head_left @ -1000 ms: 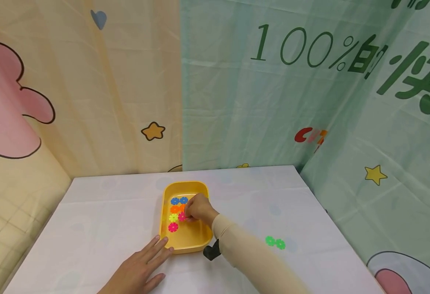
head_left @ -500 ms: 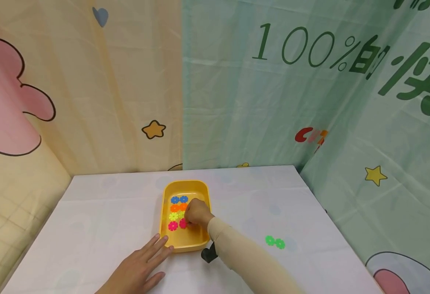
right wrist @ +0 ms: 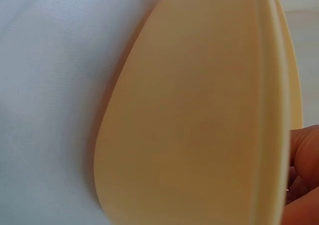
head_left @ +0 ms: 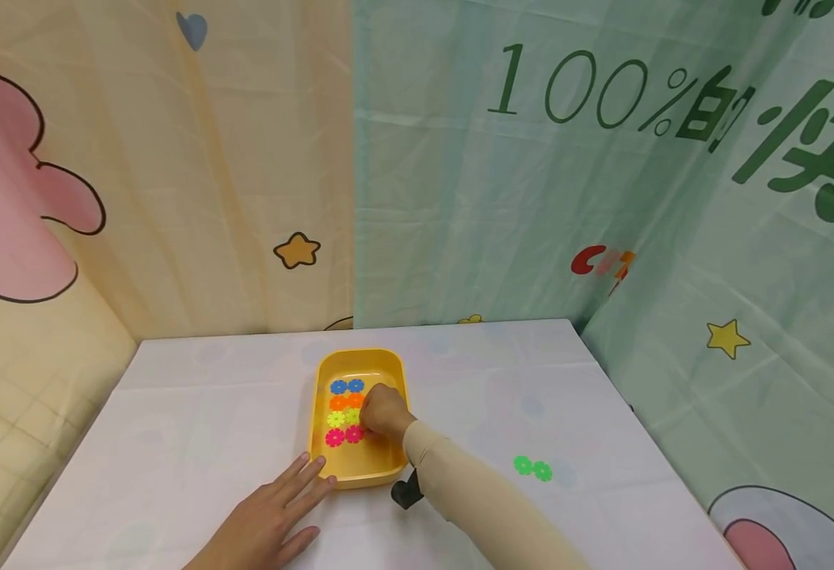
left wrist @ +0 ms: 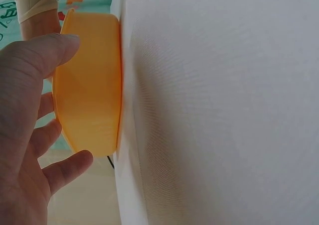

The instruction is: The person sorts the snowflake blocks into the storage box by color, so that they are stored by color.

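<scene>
A yellow tray [head_left: 341, 471] holds small flower-shaped pieces in pairs: blue [head_left: 348, 386], orange [head_left: 346, 402], yellow [head_left: 336, 419] and pink [head_left: 334, 438]. Over its right half, my right hand [head_left: 386, 412] has curled fingers at the edge of the right pink flower-shaped piece [head_left: 354, 434]; its fingertips are mostly hidden. Straight fingers of my left hand [head_left: 268, 513] touch the tray's near left corner. In the left wrist view, thumb and fingers spread along the tray wall [left wrist: 89, 85]. The right wrist view is mostly filled by the tray's outer side [right wrist: 189, 105].
Two green flower-shaped pieces [head_left: 533, 468] lie on the white tabletop [head_left: 466, 396] to the right of the tray, beyond my right sleeve [head_left: 484, 495]. Printed curtains [head_left: 459, 198] stand behind the table and along both sides.
My right hand has moved slightly toward me inside the tray, bringing the pink piece beside the other pink one. During the last half second it has hardly moved. The left hand stays at the corner.
</scene>
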The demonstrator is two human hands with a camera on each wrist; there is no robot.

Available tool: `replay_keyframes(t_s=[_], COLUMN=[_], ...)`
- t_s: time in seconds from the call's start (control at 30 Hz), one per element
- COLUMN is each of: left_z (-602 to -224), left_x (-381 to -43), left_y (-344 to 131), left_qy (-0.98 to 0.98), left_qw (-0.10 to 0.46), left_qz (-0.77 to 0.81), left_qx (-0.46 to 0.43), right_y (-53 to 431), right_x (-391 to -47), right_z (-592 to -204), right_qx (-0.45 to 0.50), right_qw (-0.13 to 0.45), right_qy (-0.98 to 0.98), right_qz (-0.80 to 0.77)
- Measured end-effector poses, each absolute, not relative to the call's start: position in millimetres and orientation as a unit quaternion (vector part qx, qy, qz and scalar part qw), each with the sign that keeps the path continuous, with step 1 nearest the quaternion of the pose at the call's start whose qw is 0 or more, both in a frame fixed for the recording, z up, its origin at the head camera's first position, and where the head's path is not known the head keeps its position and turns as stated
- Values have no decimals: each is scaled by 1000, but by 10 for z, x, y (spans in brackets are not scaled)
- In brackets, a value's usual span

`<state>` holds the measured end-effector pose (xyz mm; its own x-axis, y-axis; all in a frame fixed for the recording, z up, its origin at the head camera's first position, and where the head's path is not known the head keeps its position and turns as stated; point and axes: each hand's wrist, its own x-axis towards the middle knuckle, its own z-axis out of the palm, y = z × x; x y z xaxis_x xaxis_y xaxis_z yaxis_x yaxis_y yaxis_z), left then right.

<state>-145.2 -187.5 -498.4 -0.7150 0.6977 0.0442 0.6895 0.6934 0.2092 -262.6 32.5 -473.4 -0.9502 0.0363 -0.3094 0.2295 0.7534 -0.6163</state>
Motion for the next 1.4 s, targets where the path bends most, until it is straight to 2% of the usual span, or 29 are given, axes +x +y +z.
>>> replay_keyframes(t_s=[0.37,0.7,1.07,1.4], left_z=[-4976,-4973,-4967,-5031], left_x=[-1445,-1444,-1420,-1406], left_y=[-1857,-1847,-1833,-1854], left_qy=[921,922,922,916], left_qw=[19,22,12,-38], left_qz=[98,101,102,100], left_qx=[377,374,373,387], right_y=[487,799,1414,2133], right_x=[-2621,-2680,-2644,-2422], right_z=[-4520,-4311,-4335,-4448], right_qx=[42,94,97,136], right_qw=[128,116,106,67], right_qy=[885,830,796,768], right_qz=[-445,-538,-589,-622])
